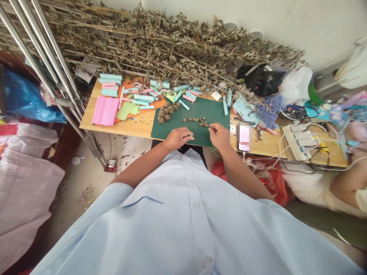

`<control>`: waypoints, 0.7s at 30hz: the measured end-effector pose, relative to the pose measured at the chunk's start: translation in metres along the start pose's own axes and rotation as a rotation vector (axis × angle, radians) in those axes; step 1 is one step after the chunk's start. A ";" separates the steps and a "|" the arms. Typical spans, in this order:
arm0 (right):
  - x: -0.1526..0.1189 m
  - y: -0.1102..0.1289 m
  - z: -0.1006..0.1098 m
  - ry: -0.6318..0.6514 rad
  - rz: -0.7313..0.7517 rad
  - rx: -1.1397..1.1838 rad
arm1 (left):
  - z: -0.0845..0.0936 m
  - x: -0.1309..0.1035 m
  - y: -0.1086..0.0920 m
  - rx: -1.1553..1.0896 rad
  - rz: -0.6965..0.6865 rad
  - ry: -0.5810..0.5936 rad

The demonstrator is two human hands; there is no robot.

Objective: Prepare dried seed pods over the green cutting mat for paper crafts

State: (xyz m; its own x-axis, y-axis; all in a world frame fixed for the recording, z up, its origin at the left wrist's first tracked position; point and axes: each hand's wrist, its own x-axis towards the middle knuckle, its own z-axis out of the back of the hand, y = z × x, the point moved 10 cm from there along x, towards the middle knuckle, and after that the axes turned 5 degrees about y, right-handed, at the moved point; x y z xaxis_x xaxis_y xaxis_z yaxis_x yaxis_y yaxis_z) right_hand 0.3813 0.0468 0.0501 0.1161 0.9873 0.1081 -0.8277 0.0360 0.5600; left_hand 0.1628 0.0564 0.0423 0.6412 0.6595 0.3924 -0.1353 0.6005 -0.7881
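Observation:
Over the near edge of a dark green mat (169,131), my left hand (178,138) is closed, with a small roundish thing (192,135) at thumb and forefinger that is too small to name. My right hand (219,135) pinches at the mat's right part, its fingertips beside a row of small brown dried balls (202,122). Whether a ball sits in that pinch is hidden. Farther left on the mat lies a heap of larger brown crumbly balls (166,112).
Rolled blue paper tubes (144,98), pink sheets (105,110) and green sheets (124,111) lie on the wooden table (140,128). Dried leafy stalks (160,42) pile up behind. At right are a phone (244,138), purple string (269,110), a power strip (298,141) and another person's arm (348,181).

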 end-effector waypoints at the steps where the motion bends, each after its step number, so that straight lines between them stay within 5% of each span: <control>1: 0.000 -0.009 -0.002 -0.016 -0.029 0.016 | 0.000 0.000 0.000 0.002 0.001 0.000; 11: 0.017 0.017 -0.031 0.085 0.076 -0.032 | 0.001 -0.001 0.003 0.011 0.054 0.008; 21: 0.027 0.022 -0.033 0.124 0.119 -0.045 | -0.002 -0.001 0.004 0.020 0.044 0.012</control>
State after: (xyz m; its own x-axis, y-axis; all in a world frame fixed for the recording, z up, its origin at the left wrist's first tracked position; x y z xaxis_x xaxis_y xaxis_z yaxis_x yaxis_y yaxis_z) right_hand 0.3482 0.0792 0.0378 -0.0500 0.9964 0.0679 -0.8556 -0.0778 0.5118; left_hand 0.1626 0.0574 0.0378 0.6430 0.6801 0.3522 -0.1782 0.5801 -0.7948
